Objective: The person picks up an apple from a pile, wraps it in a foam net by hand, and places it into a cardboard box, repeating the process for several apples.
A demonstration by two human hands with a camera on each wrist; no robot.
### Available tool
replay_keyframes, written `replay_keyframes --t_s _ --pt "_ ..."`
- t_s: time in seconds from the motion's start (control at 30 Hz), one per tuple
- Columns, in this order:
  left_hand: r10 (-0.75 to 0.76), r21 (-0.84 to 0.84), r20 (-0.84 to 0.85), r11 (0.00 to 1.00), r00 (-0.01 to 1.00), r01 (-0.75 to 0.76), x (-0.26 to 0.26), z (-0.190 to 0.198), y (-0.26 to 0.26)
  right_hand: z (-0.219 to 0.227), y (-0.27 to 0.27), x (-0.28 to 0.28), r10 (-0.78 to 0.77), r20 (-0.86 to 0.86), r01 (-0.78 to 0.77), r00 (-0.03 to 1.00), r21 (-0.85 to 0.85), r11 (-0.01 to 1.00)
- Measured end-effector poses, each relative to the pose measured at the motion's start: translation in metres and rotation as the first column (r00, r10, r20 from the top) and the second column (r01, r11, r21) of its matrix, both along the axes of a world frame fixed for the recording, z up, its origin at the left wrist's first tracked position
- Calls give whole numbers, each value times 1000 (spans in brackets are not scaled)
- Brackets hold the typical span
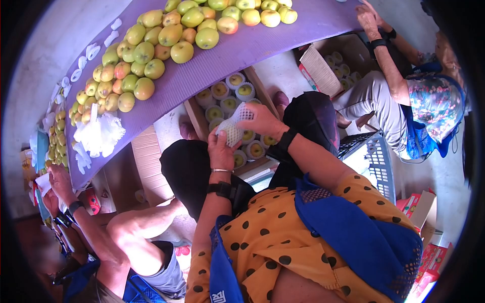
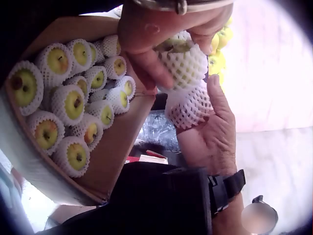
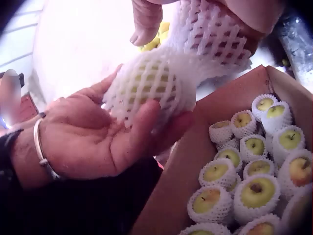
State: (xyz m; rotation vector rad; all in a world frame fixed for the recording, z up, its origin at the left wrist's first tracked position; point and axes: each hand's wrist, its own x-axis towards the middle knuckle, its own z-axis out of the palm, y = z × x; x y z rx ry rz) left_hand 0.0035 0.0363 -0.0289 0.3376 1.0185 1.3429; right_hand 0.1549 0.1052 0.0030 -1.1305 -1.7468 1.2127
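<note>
left hand grips a netted apple up near the box's left edge, right hand holds the net's loose end; probably firm yet easily bruised, so cradle its sides.

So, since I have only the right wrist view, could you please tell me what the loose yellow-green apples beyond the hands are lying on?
Observer: The head view shows those loose apples heaped on a broad purple table with a curved edge.
Operator: Thank you. Is the green apple in the left hand entirely covered by its white foam net?
Observer: No, the left wrist view shows one end of it bare at the net's opening.
Operator: And is fruit boxed anywhere else?
Observer: Yes, another open brown cardboard box with apples inside stands towards the head view's upper right.
</note>
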Motion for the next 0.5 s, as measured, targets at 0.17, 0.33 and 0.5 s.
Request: replay_keyframes --t_s 0.17,0.33,0.5 --pt "-23 31 19 999 1000 23 2 7 0 -13 0 -8 -42 -47 40 998 -41 998" --pt "-65 71 75 996 995 59 1 6 1 -6 -1 -12 -73 -178 53 981 -116 992" --pt "-70 -17 -10 997 997 70 5 4 3 -10 -4 -18 -135 84 100 987 326 940"
